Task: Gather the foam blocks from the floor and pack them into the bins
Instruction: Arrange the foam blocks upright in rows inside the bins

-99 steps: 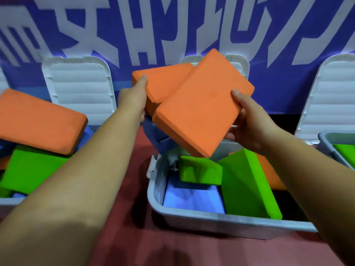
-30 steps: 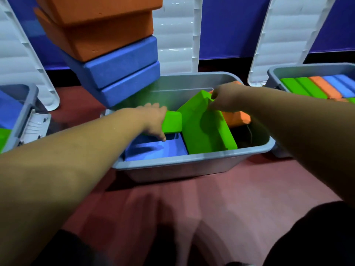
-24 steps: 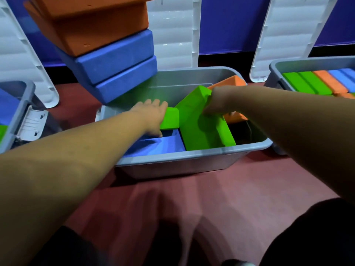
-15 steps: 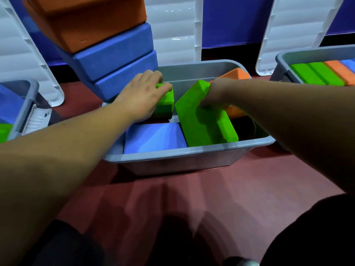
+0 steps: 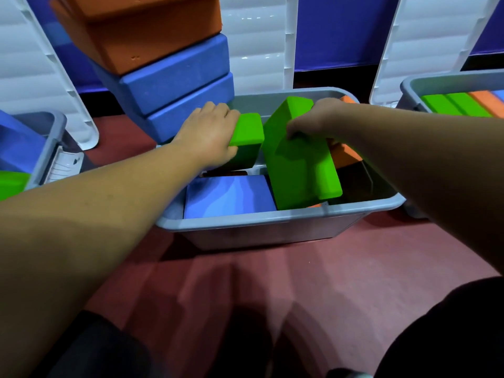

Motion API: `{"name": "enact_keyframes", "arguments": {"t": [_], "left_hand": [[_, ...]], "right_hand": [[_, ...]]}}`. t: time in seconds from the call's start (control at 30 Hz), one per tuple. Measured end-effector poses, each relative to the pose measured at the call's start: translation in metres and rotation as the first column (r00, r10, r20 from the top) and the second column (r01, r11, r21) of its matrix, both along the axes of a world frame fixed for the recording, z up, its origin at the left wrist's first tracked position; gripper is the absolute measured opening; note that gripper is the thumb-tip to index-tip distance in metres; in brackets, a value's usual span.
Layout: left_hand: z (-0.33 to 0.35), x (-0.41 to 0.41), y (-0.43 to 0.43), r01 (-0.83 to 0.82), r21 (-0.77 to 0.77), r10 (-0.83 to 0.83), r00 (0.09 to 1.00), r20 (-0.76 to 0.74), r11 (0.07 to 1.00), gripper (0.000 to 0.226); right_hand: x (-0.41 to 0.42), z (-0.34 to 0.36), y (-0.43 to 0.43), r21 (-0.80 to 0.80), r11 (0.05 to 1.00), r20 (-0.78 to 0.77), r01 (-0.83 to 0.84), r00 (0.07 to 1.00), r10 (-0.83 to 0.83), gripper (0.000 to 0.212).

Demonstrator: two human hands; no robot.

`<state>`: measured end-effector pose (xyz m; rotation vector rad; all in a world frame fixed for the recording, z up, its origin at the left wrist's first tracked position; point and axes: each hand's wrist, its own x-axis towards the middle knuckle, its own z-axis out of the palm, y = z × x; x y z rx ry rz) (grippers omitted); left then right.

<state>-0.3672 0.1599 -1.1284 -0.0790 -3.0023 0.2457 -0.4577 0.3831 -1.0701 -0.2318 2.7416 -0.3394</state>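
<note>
A grey bin (image 5: 272,222) stands on the red floor in front of me. My left hand (image 5: 210,135) grips a small green foam block (image 5: 246,132) above the bin's left half. My right hand (image 5: 313,118) holds the top of a large green block (image 5: 297,170) that leans tilted in the bin's middle. A blue block (image 5: 229,197) lies flat at the bin's front left. An orange block (image 5: 346,156) shows behind the large green one. To the left of the bin a tilted pile of two blue blocks (image 5: 177,88) carries orange blocks (image 5: 141,28).
A second grey bin (image 5: 447,83) at the right holds green and orange blocks in a row. A third bin (image 5: 51,132) at the left holds blue and green blocks. White ribbed lids (image 5: 259,45) lean against the blue wall behind. Red floor (image 5: 245,282) lies in front.
My left hand has taken hold of the small green block and raised it off the blue one. My right hand has tipped the large green block more upright. The earlier orange blocks are out of my hands.
</note>
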Motion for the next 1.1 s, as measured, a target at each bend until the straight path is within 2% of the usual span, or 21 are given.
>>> {"name": "enact_keyframes", "arguments": {"t": [0.13, 0.27, 0.3, 0.4, 0.5, 0.53, 0.6, 0.67, 0.73, 0.8, 0.87, 0.93, 0.97, 1.03, 1.1], "left_hand": [[0.000, -0.004, 0.001, -0.043, 0.036, 0.046, 0.995, -0.084, 0.998, 0.071], [-0.004, -0.012, 0.006, -0.111, 0.023, 0.113, 0.990, -0.086, 0.994, 0.072], [-0.004, -0.013, 0.008, -0.138, 0.026, 0.140, 0.987, -0.083, 0.990, 0.072], [-0.006, -0.015, 0.009, -0.161, 0.030, 0.163, 0.984, -0.069, 0.987, 0.072], [-0.008, -0.016, 0.004, -0.129, -0.040, 0.124, 0.985, -0.118, 0.991, 0.068], [-0.007, -0.016, 0.003, -0.125, -0.056, 0.115, 0.982, -0.150, 0.991, 0.060], [-0.004, -0.017, 0.003, -0.122, -0.033, 0.114, 0.978, -0.176, 0.992, 0.050], [0.003, -0.019, 0.005, -0.130, 0.128, 0.147, 0.980, -0.133, 0.983, 0.034], [0.012, -0.021, 0.008, -0.153, 0.296, 0.183, 0.980, -0.076, 0.943, 0.021], [0.019, -0.020, 0.013, -0.118, 0.394, 0.141, 0.990, -0.031, 0.912, 0.029], [0.028, -0.016, 0.021, -0.095, 0.544, 0.054, 0.994, 0.091, 0.834, 0.042], [0.036, -0.011, 0.028, -0.147, 0.649, -0.052, 0.959, 0.278, 0.747, 0.055], [0.039, -0.009, 0.031, -0.154, 0.607, -0.104, 0.924, 0.368, 0.779, 0.060], [0.039, -0.008, 0.033, -0.119, 0.409, -0.126, 0.843, 0.523, 0.905, 0.077], [0.035, -0.008, 0.033, -0.055, 0.264, -0.109, 0.815, 0.569, 0.963, 0.095]], "right_hand": [[-0.004, 0.003, 0.001, -0.072, 0.995, -0.107, 0.064, 0.992, -0.072, 0.070], [-0.008, 0.001, 0.003, -0.296, 0.919, -0.090, 0.258, 0.951, -0.296, 0.117], [-0.009, 0.002, 0.003, -0.358, 0.884, -0.084, 0.301, 0.933, -0.351, 0.121], [-0.011, 0.006, 0.002, -0.482, 0.814, -0.081, 0.323, 0.909, -0.409, 0.113], [-0.005, 0.010, 0.000, -0.478, 0.782, 0.007, 0.400, 0.892, -0.452, 0.117], [-0.001, 0.009, -0.001, -0.465, 0.775, 0.067, 0.429, 0.890, -0.452, 0.109], [0.005, 0.007, -0.002, -0.413, 0.798, 0.219, 0.438, 0.899, -0.380, 0.070], [0.008, 0.003, -0.002, -0.338, 0.843, 0.345, 0.418, 0.889, -0.302, 0.047], [0.007, -0.001, -0.002, -0.296, 0.843, 0.477, 0.449, 0.834, -0.277, 0.041], [0.008, -0.004, -0.003, -0.287, 0.790, 0.614, 0.541, 0.737, -0.282, 0.038], [0.009, -0.010, -0.004, -0.278, 0.755, 0.695, 0.594, 0.667, -0.269, 0.042], [0.013, -0.015, -0.006, -0.255, 0.796, 0.718, 0.549, 0.659, -0.224, 0.047], [0.015, -0.017, -0.007, -0.229, 0.832, 0.714, 0.505, 0.668, -0.209, 0.052], [0.017, -0.019, -0.009, -0.177, 0.911, 0.661, 0.372, 0.731, -0.170, 0.066], [0.015, -0.019, -0.009, -0.139, 0.956, 0.598, 0.257, 0.792, -0.125, 0.074]]}}
